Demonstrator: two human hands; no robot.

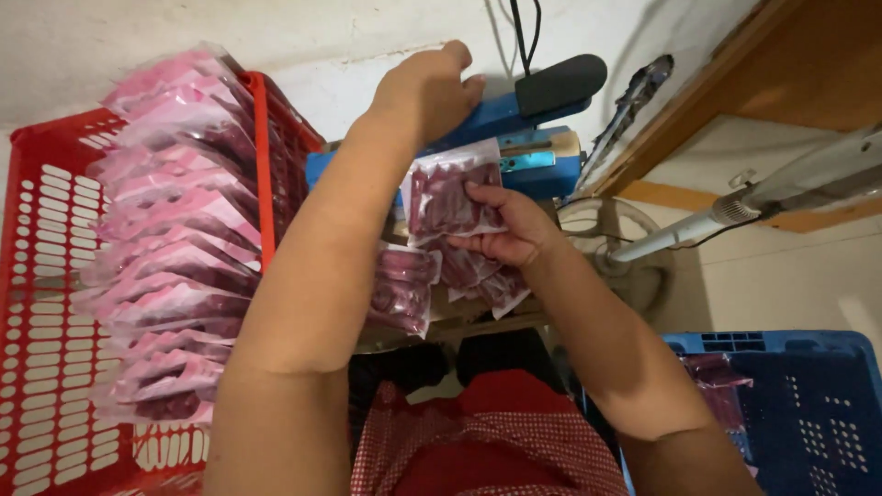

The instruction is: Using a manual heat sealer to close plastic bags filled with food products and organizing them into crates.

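A red plastic crate (46, 276) sits at the left, stacked with sealed pink pouches (175, 248) of dark red pieces. At the lower right stands a blue perforated crate (808, 404) with a pouch or two inside. A white fan (625, 253) stands on the floor beyond, near a wooden door frame (698, 101).
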